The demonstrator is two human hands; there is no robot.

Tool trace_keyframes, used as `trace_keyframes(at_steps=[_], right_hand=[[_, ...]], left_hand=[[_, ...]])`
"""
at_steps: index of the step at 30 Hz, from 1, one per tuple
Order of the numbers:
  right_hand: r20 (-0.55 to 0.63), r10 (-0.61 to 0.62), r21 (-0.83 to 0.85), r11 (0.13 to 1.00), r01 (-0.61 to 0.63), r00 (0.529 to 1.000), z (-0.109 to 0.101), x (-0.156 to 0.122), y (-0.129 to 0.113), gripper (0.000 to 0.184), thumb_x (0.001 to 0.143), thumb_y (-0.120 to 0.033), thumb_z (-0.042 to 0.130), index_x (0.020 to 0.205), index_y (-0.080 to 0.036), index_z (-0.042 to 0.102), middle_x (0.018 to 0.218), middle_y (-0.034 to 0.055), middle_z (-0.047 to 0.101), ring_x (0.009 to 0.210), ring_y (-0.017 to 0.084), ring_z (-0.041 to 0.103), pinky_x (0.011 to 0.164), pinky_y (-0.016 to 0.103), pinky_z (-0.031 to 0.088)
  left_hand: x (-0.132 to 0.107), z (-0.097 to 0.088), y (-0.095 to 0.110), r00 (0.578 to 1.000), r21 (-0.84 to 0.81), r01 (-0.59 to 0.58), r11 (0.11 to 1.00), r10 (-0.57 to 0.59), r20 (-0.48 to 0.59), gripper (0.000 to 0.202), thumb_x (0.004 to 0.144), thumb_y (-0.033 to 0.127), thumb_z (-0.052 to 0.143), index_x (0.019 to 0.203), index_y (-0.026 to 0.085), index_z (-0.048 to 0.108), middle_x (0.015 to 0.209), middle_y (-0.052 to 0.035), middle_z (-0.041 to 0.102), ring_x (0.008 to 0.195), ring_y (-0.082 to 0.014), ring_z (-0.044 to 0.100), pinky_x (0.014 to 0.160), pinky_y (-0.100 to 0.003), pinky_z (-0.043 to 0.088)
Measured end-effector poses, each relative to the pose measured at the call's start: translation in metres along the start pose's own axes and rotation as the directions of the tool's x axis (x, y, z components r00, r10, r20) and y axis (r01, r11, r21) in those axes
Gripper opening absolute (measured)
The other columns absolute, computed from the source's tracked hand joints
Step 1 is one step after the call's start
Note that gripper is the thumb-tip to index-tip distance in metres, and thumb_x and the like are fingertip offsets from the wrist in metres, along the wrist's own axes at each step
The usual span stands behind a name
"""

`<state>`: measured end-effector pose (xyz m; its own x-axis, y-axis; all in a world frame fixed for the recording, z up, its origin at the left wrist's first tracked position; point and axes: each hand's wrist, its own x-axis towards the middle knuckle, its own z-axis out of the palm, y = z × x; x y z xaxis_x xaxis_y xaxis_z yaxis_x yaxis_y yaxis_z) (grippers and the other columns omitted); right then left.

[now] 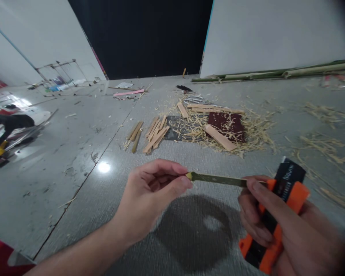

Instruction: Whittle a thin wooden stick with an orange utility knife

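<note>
A thin green bamboo strip [218, 179] spans the gap between my two hands, level above the floor. My left hand [152, 195] pinches its pale, cut left end between thumb and fingers. Its right end is gripped between thumb and forefinger of my right hand [264, 214]. That same hand also has its other fingers wrapped around an orange-and-black handled tool [294, 201] with white lettering, much like a utility knife; no blade is clearly visible. Beyond my hands, several pale and green bamboo pieces [158, 132] lie in small groups on the floor.
Curly shavings [258, 130] surround a dark red sheet [238, 122] with a wide bamboo slat [220, 137] on it. Long bamboo poles [276, 74] lie along the back wall. A black object with a yellow part [0, 148] is at left, something red [0, 255] at lower left.
</note>
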<state>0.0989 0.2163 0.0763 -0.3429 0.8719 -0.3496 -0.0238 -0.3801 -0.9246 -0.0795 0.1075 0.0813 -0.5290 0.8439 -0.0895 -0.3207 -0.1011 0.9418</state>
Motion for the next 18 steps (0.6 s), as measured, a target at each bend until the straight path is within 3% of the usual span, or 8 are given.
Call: trace_keyframes(at_steps=[6, 18], right_hand=[[-0.012, 0.067, -0.007, 0.998, -0.067, 0.998, 0.002, -0.007, -0.005, 0.044, 0.075, -0.059, 0.091, 0.072, -0.024, 0.063, 0.051, -0.0049, 0.047, 0.043, 0.007, 0.035, 0.039, 0.02, 0.031], [0.05, 0.064, -0.021, 0.998, -0.063, 0.997, -0.006, -0.002, 0.002, 0.052, 0.078, -0.061, 0.088, 0.064, -0.023, 0.055, 0.05, -0.004, 0.044, 0.043, 0.008, 0.033, 0.039, 0.022, 0.031]], left_hand=[[0.002, 0.001, 0.0, 1.0, -0.01, 0.011, 1.0, -0.011, 0.012, 0.01, 0.084, 0.017, 0.091, 0.087, 0.024, 0.085, 0.079, 0.004, 0.082, 0.074, -0.0059, 0.077, 0.072, -0.009, 0.061], [0.003, -0.001, 0.0, 0.999, -0.012, 0.026, 1.0, -0.025, 0.031, 0.009, 0.084, 0.016, 0.09, 0.087, 0.022, 0.083, 0.078, 0.0019, 0.082, 0.074, -0.0069, 0.076, 0.073, -0.011, 0.06]])
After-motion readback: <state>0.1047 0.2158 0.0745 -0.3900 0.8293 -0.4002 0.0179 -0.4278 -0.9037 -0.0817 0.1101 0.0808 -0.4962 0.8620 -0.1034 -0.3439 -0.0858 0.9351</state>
